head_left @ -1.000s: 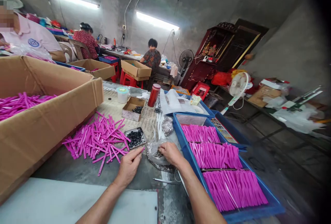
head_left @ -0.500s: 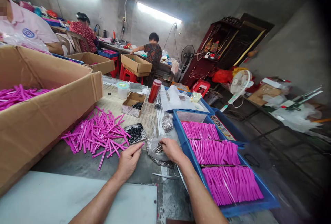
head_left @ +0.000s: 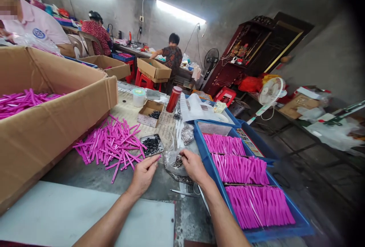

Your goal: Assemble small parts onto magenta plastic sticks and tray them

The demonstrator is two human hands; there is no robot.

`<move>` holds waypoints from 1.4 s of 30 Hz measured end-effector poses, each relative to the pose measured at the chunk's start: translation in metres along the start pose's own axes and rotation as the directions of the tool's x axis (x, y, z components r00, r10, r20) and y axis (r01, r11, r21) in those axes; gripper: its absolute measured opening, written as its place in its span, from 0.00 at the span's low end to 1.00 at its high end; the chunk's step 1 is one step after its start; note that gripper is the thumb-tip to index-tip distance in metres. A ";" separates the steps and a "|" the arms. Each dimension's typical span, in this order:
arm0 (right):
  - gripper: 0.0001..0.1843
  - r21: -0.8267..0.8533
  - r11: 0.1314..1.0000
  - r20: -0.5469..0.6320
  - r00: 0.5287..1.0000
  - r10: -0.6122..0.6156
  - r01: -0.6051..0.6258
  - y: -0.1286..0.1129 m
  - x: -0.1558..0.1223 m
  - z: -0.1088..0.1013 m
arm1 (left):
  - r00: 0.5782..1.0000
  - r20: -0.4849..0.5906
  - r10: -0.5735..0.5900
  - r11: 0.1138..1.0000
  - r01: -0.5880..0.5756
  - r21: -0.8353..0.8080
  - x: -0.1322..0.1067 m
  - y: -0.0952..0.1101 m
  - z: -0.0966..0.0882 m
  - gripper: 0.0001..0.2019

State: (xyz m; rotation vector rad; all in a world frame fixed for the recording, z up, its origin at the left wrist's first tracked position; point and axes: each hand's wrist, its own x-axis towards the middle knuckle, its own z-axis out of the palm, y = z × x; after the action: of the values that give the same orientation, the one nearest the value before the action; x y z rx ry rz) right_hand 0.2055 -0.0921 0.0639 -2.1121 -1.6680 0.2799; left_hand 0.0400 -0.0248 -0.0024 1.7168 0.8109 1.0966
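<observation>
My left hand [head_left: 145,174] is closed in a pinch beside the black-parts tray, and a small magenta tip, apparently of a magenta plastic strip [head_left: 159,156], shows at its fingertips. Most of that strip is hidden by the fingers. My right hand [head_left: 194,166] has its thumb and fingers pressed together at a clear plastic bag [head_left: 171,157] of small shiny metal parts; whatever they pinch cannot be made out. Left of the bag lies a small tray of black pins [head_left: 152,145]. A loose pile of magenta strips [head_left: 110,140] spreads beyond my left hand.
A large cardboard box [head_left: 57,117] stands at left. At right, a blue crate [head_left: 236,216] holds rows of magenta strips. A pale board [head_left: 137,220] lies in front; a tweezers-like tool [head_left: 184,193], red flask [head_left: 173,99] and small carton [head_left: 146,119] are near. Several people sit beyond.
The view has shifted slightly, so the scene sits a little further right. My right hand's fingers have drawn back slightly at the bag's metal parts. My left hand keeps its pinch.
</observation>
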 end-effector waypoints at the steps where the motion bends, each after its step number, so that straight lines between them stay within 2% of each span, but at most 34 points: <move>1: 0.12 0.054 0.998 -0.016 1.000 -0.009 0.009 -0.006 -0.005 -0.002 | 1.000 0.000 0.002 1.000 -0.002 0.003 0.000 0.000 0.000 0.13; 4: 0.10 0.181 0.982 0.055 0.996 -0.064 0.053 -0.025 -0.020 0.001 | 1.000 -0.009 0.006 1.000 -0.006 0.011 0.001 0.001 0.000 0.13; 6: 0.10 0.210 0.975 0.129 0.987 -0.095 0.066 -0.034 -0.029 0.010 | 1.000 -0.012 0.003 1.000 -0.003 0.004 0.001 0.003 -0.001 0.13; 12: 0.13 0.042 0.998 0.279 0.958 -0.065 0.056 -0.033 -0.036 0.048 | 0.999 -0.023 -0.025 1.000 0.025 -0.019 0.001 0.005 -0.002 0.14; 17: 0.14 -0.040 0.998 0.347 0.937 -0.040 0.057 -0.029 -0.030 0.055 | 0.999 -0.020 -0.044 0.998 0.044 -0.035 0.001 0.004 -0.001 0.14; 24: 0.08 -0.102 0.994 0.351 0.934 0.068 -0.034 -0.032 -0.027 0.051 | 0.998 -0.005 -0.060 0.997 0.060 -0.050 0.000 0.003 -0.001 0.14; 31: 0.11 -0.067 0.995 0.333 0.938 0.098 -0.081 -0.026 -0.031 0.044 | 0.999 -0.002 -0.039 0.999 0.039 -0.030 -0.001 0.004 -0.001 0.13; 38: 0.11 -0.128 0.991 0.343 0.939 0.005 0.041 -0.023 -0.032 0.049 | 0.999 -0.012 -0.032 0.999 0.032 -0.023 -0.001 0.006 -0.001 0.13; 42: 0.10 -0.164 0.984 0.343 0.939 -0.010 0.071 -0.022 -0.033 0.052 | 1.000 -0.012 -0.017 1.000 0.017 -0.022 -0.001 0.007 -0.001 0.13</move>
State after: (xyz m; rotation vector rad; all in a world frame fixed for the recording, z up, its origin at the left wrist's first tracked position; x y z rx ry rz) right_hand 0.1564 -0.1090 0.0245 -2.2519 -1.9948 0.5313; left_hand 0.0390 -0.0275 0.0046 1.6834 0.8169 1.1017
